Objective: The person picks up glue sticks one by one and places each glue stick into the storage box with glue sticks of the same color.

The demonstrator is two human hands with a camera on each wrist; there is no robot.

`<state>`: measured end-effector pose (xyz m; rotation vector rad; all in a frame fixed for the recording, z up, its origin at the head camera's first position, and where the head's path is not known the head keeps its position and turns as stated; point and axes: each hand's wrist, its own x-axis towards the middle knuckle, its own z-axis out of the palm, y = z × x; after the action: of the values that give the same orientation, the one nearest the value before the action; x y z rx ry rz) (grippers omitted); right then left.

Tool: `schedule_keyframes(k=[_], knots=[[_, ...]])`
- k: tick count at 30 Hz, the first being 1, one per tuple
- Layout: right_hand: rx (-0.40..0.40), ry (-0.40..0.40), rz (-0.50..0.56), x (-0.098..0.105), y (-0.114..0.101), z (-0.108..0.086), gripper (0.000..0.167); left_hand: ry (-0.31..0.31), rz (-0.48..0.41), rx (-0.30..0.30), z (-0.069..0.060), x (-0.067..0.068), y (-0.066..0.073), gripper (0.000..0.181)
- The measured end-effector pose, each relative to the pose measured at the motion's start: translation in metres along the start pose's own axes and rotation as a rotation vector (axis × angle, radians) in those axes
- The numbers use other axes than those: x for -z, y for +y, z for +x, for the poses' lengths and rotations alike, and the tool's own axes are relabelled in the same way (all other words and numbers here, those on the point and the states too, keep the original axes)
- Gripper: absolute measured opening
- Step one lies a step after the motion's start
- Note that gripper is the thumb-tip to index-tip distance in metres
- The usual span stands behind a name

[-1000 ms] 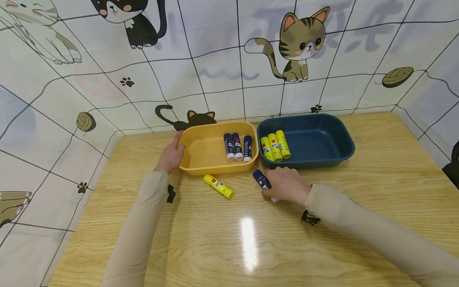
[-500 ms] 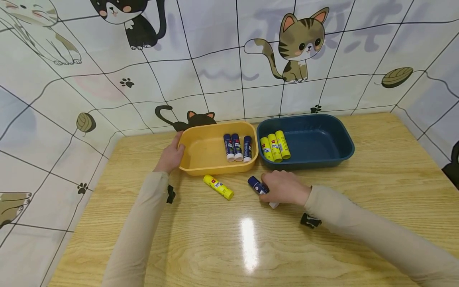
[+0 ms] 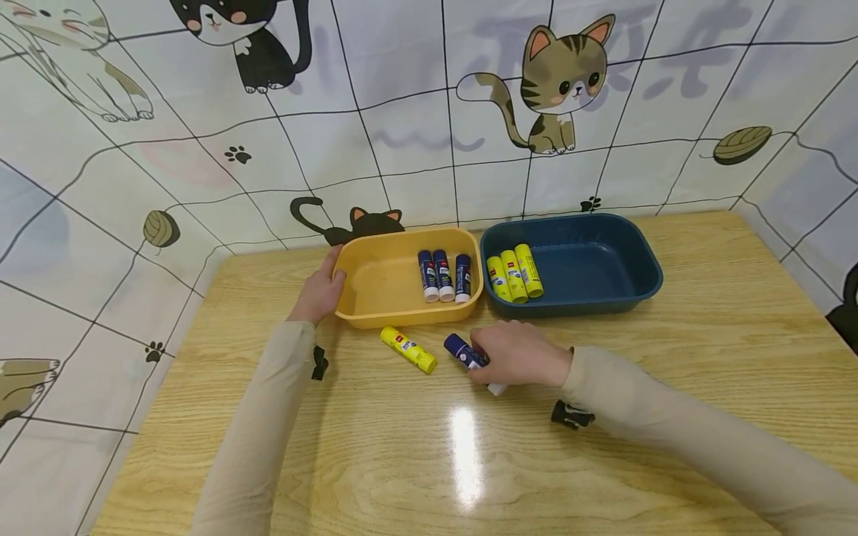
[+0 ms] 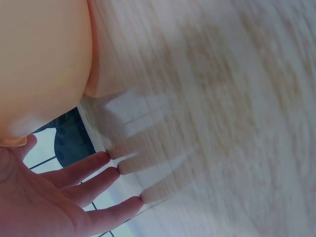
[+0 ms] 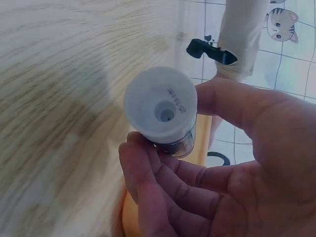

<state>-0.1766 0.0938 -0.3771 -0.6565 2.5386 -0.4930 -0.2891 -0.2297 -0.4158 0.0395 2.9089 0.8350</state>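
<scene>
My right hand [image 3: 519,355] grips a dark blue glue stick [image 3: 464,351] between thumb and fingers, just over the table in front of the two trays. Its white base [image 5: 160,103] faces the camera in the right wrist view. At the left end of the yellow tray [image 3: 365,321] is my left hand [image 3: 318,295]. In the left wrist view its fingers [image 4: 94,185] are spread and fairly straight, fingertips at the tabletop, with the thumb by the tray's rim. A yellow glue stick [image 3: 408,349] lies on the table between my hands.
Three blue glue sticks [image 3: 445,276] lie in the yellow tray's right end. The dark blue tray [image 3: 603,301] beside it holds three yellow glue sticks [image 3: 513,274] at its left end. Behind the wooden table [image 3: 375,461] hangs a cat-print cloth [image 3: 415,164].
My right hand has moved left and slightly nearer to me with the blue glue stick, toward the loose yellow one. My left hand stays at the yellow tray.
</scene>
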Motion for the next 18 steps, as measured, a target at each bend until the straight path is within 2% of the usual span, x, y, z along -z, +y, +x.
schedule_keyframes(k=[4,12,18], knots=[[0.026,0.01,0.006,0.003,-0.007,0.0,0.026,0.003,-0.001,-0.007,0.001,-0.001,-0.002,0.055],[0.109,0.083,-0.03,0.015,-0.017,0.003,0.026,-0.005,0.002,-0.003,0.001,0.0,-0.001,0.056],[0.119,0.106,-0.048,0.028,-0.022,0.009,0.026,-0.013,0.008,-0.005,0.0,0.001,0.001,0.056]])
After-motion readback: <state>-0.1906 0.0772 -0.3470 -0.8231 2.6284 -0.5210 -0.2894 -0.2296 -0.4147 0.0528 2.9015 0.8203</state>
